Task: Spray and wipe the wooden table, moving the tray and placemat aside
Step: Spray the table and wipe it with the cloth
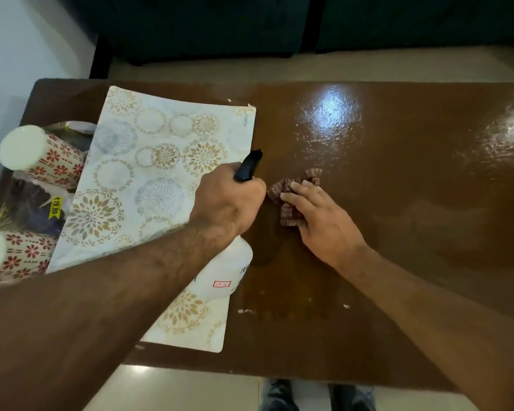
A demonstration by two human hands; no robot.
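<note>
The left hand (227,200) is wrapped tight around the black top of the spray bottle (229,269), whose white body hangs under the wrist. Its nozzle points away toward the table's (413,179) far edge. The right hand (321,215) lies flat, fingers pressing the striped cloth (291,197) down just right of the nozzle. The placemat (149,185) sits at the table's left side, and the tray (27,209) with two cups (42,155) is at the left edge. The bare shiny wood to wipe stretches off to the right of the cloth, so the right hand is nearer.

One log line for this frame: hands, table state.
left hand: gripping white spray bottle | right hand: pressing striped brown cloth | glossy wooden table: right side bare | patterned placemat: left
</note>
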